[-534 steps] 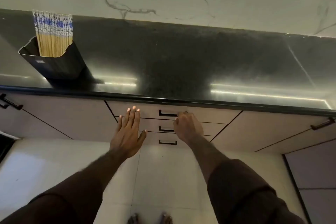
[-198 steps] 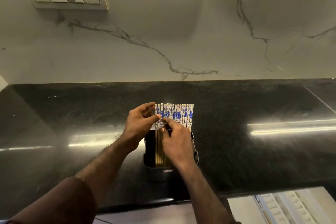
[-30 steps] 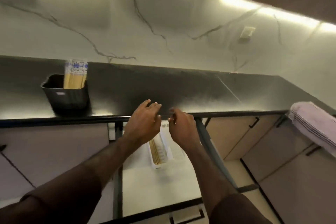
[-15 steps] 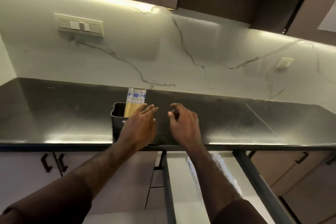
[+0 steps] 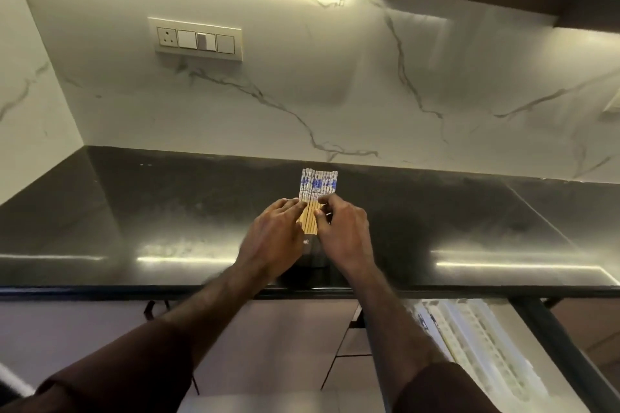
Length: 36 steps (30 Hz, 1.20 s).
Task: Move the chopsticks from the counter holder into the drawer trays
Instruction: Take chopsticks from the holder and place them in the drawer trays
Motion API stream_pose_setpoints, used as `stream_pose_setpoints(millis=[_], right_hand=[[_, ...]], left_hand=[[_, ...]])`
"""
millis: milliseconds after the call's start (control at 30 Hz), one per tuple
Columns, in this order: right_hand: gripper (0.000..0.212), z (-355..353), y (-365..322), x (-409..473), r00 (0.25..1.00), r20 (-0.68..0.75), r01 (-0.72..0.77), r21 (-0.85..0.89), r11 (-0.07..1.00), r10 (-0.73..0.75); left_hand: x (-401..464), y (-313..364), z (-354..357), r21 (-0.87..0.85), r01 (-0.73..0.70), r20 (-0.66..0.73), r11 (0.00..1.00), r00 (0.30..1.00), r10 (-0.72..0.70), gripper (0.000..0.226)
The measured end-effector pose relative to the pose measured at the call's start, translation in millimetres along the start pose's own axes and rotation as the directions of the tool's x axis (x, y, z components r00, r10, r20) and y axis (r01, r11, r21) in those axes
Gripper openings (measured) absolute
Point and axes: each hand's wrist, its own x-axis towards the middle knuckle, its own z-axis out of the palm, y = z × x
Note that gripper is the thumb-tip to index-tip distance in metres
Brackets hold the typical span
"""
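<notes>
Nearest the viewer, the open drawer with its white tray lay below and right of the holder. On the bench, the left hand touched the chopsticks with extended fingers; the right hand pinched them. A few should be separated, lifted vertically, and kept parallel.

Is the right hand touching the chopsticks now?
Touching. In the head view the right hand has its curled fingertips against the right side of the chopsticks, with no gap between them.
</notes>
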Motion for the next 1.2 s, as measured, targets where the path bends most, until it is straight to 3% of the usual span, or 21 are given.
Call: stream_pose_setpoints(millis=[200, 467, 667, 867, 967, 1200], right_hand=[[0.033, 32.9, 25.8, 44.5, 0.997, 0.059, -0.056, 0.008, 0.998, 0.055], [0.029, 77.5, 62.4, 104.8, 0.978, 0.164, -0.126, -0.005, 0.992, 0.125], [0.021, 98.3, 73.6, 121.6, 0.971, 0.183, -0.155, -0.001, 0.988, 0.153], [0.018, 108.4, 77.9, 125.9, 0.965, 0.173, -0.200, 0.016, 0.980, 0.195], [0.019, 110.9, 76.7, 126.1, 0.964, 0.177, -0.204, 0.024, 0.979, 0.196], [0.021, 114.7, 79.2, 127.1, 0.957, 0.219, -0.199, 0.027, 0.980, 0.189]], left_hand=[[48.5, -27.0, 23.3, -0.051, 0.097, -0.009, 0.994, 0.995, -0.098, 0.040], [113.8, -61.3, 67.4, -0.041, 0.224, 0.081, 0.974, 0.972, -0.220, 0.047], [134.1, -76.8, 81.0, -0.154, 0.310, 0.089, 0.938, 0.950, -0.300, 0.046], [149.5, -92.9, 96.8, -0.384, 0.502, 0.192, 0.775, 0.864, -0.465, 0.075], [152.9, -100.3, 104.2, -0.449, 0.545, 0.182, 0.708, 0.831, -0.525, 0.079], [151.8, -110.8, 104.7, -0.577, 0.504, 0.112, 0.643, 0.829, -0.549, 0.046]])
